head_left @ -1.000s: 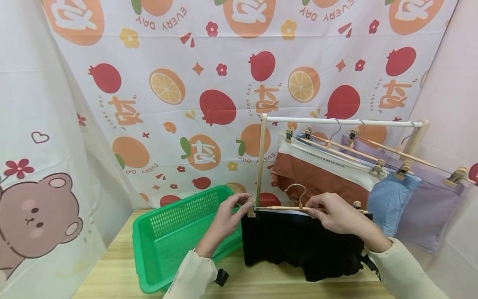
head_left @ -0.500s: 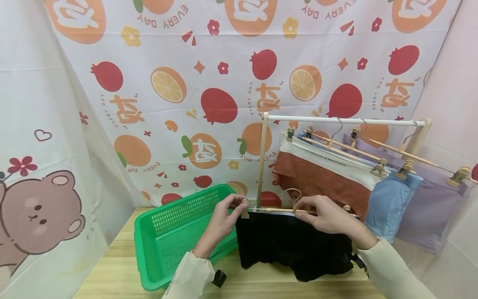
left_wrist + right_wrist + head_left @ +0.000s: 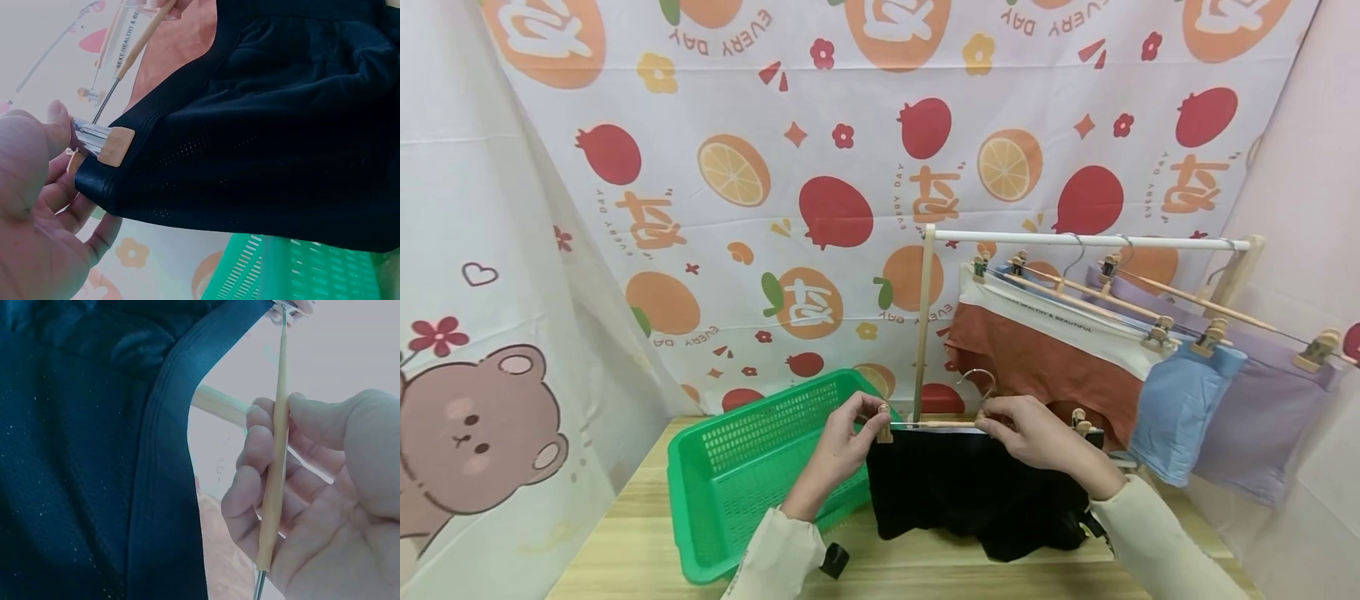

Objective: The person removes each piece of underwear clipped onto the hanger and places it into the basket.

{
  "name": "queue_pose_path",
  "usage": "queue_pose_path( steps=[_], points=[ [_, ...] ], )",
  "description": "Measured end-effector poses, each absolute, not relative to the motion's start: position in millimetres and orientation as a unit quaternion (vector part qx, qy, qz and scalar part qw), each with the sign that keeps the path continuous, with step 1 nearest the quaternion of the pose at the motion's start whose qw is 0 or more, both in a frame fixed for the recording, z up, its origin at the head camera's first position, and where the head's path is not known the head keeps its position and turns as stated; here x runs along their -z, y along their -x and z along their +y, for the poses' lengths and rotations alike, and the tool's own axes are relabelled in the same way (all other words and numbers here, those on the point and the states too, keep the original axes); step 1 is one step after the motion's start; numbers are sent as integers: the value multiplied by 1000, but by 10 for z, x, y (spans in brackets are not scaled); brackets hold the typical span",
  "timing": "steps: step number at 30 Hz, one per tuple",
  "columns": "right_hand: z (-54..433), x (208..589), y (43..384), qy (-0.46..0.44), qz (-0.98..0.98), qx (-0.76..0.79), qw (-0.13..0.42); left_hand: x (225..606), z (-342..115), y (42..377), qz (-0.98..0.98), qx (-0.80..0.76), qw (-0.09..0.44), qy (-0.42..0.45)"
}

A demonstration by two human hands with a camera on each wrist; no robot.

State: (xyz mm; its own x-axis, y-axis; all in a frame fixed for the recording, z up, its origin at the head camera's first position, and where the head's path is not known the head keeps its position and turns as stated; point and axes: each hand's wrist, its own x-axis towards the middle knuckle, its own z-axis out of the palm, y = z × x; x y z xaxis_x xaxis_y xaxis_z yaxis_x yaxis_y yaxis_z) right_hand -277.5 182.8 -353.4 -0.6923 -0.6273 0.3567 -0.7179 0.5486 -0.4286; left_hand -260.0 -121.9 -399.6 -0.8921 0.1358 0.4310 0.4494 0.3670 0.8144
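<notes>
Black underpants (image 3: 970, 492) hang by the waistband from a clip hanger in front of the rack. My left hand (image 3: 842, 437) pinches the left clip (image 3: 115, 147) between thumb and fingers, and the clip's wooden pad lies over the waistband's corner. With my right hand (image 3: 1033, 433) I grip the wooden bar of the hanger (image 3: 275, 450), close to the base of its metal hook (image 3: 976, 379). The second clip (image 3: 1081, 421) shows past my right hand, at the other end of the waistband.
A green plastic basket (image 3: 681, 500) stands on the wooden table (image 3: 617, 533) at the left. Behind my right hand, a rack (image 3: 1090, 241) holds rust-and-white underpants (image 3: 1045, 350), a blue garment (image 3: 1183, 408) and a lilac garment (image 3: 1262, 425) on clip hangers. A patterned cloth hangs behind.
The hanger and black underpants have shifted left. My right hand has moved left along the bar to the hook's base; my left hand has stayed at the left clip, moving slightly left with it.
</notes>
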Motion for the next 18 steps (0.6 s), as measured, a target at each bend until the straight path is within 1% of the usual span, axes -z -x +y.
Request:
queue_pose_path(
  steps=[8,18],
  points=[
    [1764,3631,2754,-377,-873,-286,114,4045,-1237,2621,-808,525,175,204],
    [1733,3680,2772,-369,-878,-283,113,4097,-1262,2659,-806,531,181,189]
  ],
)
